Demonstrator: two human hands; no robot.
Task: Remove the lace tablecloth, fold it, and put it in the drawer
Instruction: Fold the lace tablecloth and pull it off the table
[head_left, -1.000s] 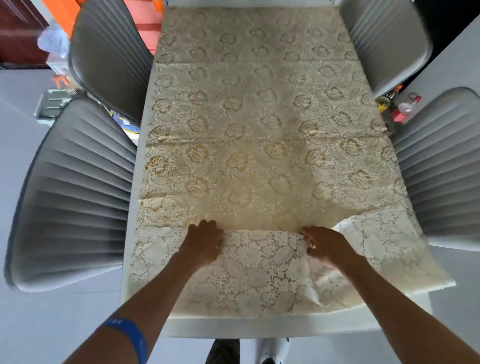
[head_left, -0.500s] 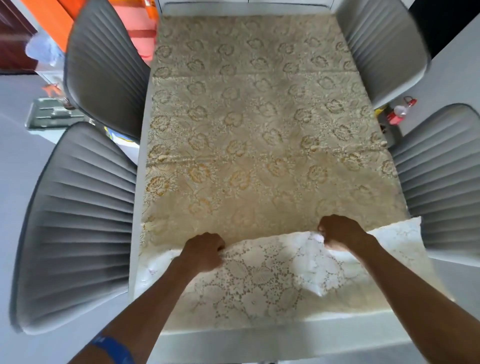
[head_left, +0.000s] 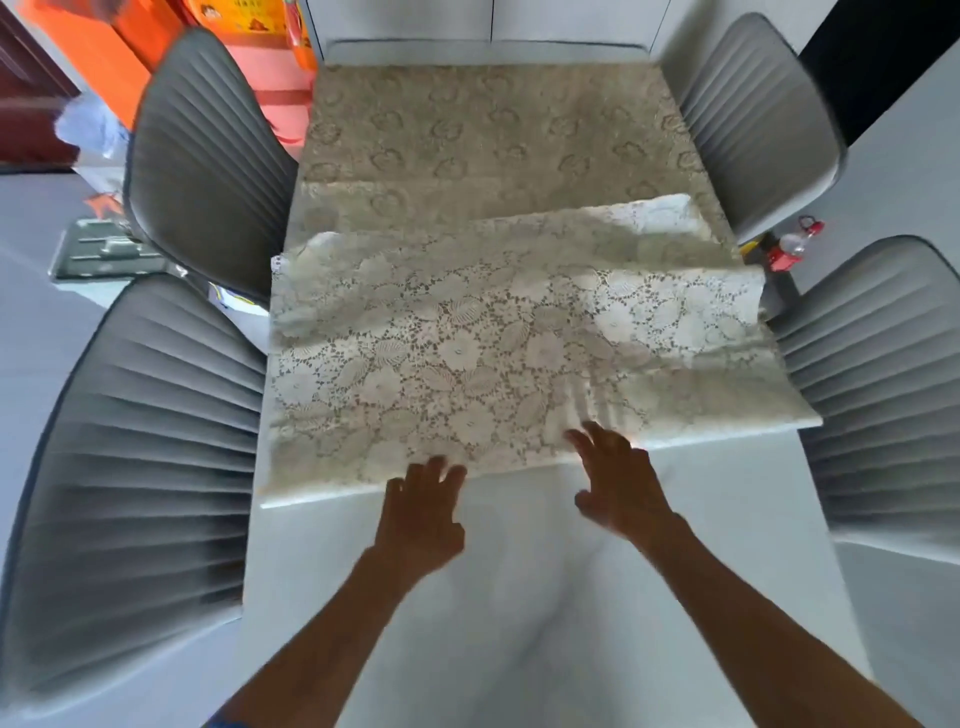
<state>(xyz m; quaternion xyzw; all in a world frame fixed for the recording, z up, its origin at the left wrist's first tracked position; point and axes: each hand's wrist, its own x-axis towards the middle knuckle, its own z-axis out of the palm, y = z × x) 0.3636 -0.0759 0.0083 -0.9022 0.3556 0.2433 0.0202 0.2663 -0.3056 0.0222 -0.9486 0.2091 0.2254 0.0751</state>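
Lace tablecloth (head_left: 498, 332) folded back on table (head_left: 519, 597), hands (head_left: 519, 499) spread — seemingly touching its fold

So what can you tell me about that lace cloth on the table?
The lace cloth is cream, openwork, with big flowers and leaves. Its near part is folded back over the rest, pale underside up, with a few ripples and a skewed far edge. The far part lies flat on the white table, whose near end is bare. Both hands are open at the fold's near edge: left hand just at it, right hand with fingertips on the lace.
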